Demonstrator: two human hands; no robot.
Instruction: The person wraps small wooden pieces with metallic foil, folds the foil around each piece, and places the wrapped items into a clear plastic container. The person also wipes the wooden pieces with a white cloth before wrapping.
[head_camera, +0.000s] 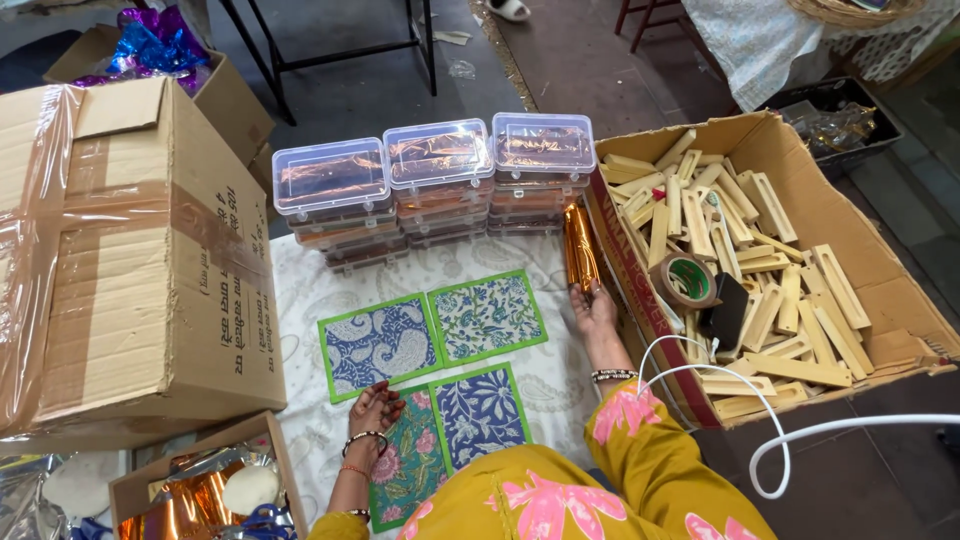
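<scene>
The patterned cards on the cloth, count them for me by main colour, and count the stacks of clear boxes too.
Blue patterned cards: 2, upper left and lower right.
White card with blue-green flowers: 1.
Teal card with pink flowers: 1, with the left hand resting at its edge.
Stacks of clear lidded boxes: 3.
Total: 4 cards and 3 stacks, 7.

Grey concrete floor (380, 80) under even daylight, black metal table legs (425, 40) at twelve o'clock, dark wooden chair legs (650, 18) at one o'clock, pale patterned cloth (750, 40) draped beside them, white printed floor sheet (320, 290) at centre.
</scene>
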